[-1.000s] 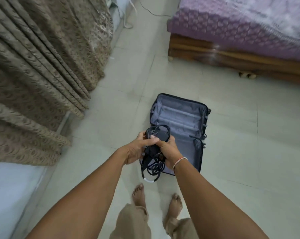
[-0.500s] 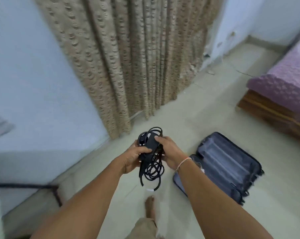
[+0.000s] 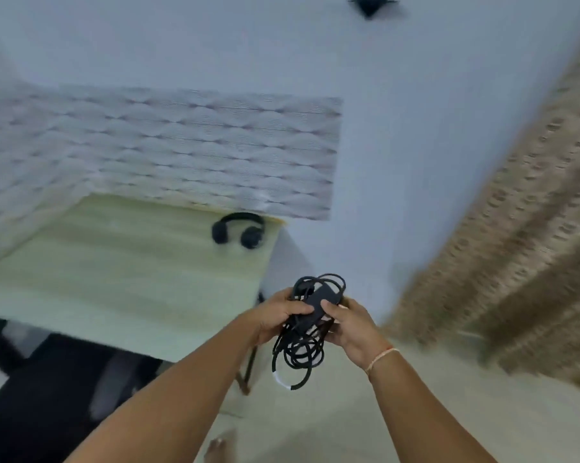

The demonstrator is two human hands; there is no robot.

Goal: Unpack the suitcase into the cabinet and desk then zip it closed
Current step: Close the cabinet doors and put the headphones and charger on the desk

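A black power adapter with its coiled cable [image 3: 317, 302] is held in front of me by both hands. My left hand [image 3: 275, 315] grips it from the left, thumb on top. My right hand [image 3: 348, 324] grips it from the right. Loops of cable [image 3: 298, 357] hang below the hands, one with a white band. The light wooden desk [image 3: 115, 289] lies to the left, just beyond my left hand. Black headphones [image 3: 238, 230] rest on the desk's far right corner. The suitcase is out of view.
A black chair [image 3: 48, 389] stands at the desk's near side, lower left. A beige patterned curtain [image 3: 515, 262] hangs on the right. Pale wall with a textured panel [image 3: 168, 152] backs the desk. Tiled floor lies below my arms.
My view has swung left from the suitcase and curtain to the desk. Both hands still hold the adapter and cable, now near the desk's right edge.
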